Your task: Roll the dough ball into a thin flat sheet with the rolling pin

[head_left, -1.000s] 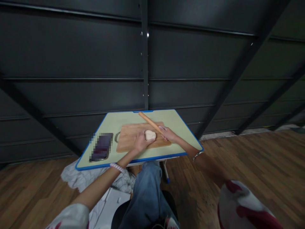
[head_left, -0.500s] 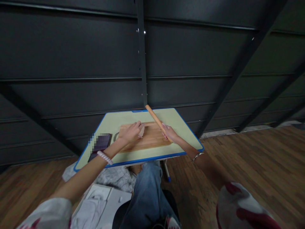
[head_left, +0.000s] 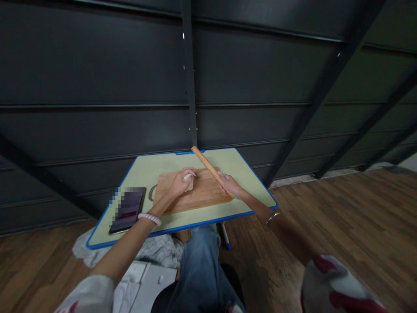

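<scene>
My right hand (head_left: 230, 184) grips a wooden rolling pin (head_left: 206, 161) near its lower end. The pin slants up and to the left, its far end over the back of the table. My left hand (head_left: 178, 184) is closed around a pale, flat piece of dough (head_left: 189, 184), part of which shows past the fingers. Both hands are over a wooden cutting board (head_left: 205, 194) with a metal handle at its left end.
The board lies on a small pale-green table (head_left: 148, 167) with a blue rim. A dark phone (head_left: 130, 211) rests at its left side. Behind stands a dark metal wall (head_left: 254, 65). Crumpled cloth (head_left: 159, 248) and a white box (head_left: 159, 278) are below, beside my legs.
My left hand has turned, so its fingers now curl over the dough. The rolling pin stays in my right hand, barely moved. The view has shifted slightly, showing more of the phone.
</scene>
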A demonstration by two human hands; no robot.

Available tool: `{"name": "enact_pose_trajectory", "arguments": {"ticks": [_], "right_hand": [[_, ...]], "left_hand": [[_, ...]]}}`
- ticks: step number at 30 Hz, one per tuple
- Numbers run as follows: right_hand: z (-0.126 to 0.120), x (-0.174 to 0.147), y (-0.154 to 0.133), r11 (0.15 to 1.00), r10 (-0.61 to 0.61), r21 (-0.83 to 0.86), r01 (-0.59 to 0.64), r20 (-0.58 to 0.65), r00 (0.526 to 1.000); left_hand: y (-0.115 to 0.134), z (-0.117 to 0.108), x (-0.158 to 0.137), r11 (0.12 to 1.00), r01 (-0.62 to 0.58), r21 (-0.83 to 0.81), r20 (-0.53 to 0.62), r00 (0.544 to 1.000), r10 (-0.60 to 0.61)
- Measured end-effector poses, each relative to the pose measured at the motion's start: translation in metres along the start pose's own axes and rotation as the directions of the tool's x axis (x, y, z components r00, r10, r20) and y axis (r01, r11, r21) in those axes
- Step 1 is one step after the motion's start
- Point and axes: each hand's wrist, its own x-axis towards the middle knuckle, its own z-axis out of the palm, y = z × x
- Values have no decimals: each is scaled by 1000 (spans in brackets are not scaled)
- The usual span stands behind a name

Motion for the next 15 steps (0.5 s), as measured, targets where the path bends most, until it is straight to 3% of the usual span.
{"name": "enact_pose_trajectory", "arguments": {"ticks": [5, 10, 15], "right_hand": [[-4, 12, 17, 987, 14, 158, -21, 44, 999], [-5, 11, 17, 986, 63, 152, -69, 45, 997], [0, 10, 14, 997, 3, 75, -9, 88, 996]], "left_hand": [[-1, 9, -7, 976, 145, -164, -63, 986, -157], [1, 23, -2, 969, 201, -143, -109, 970, -217], [1, 30, 0, 968, 232, -93, -76, 968, -239]]}}
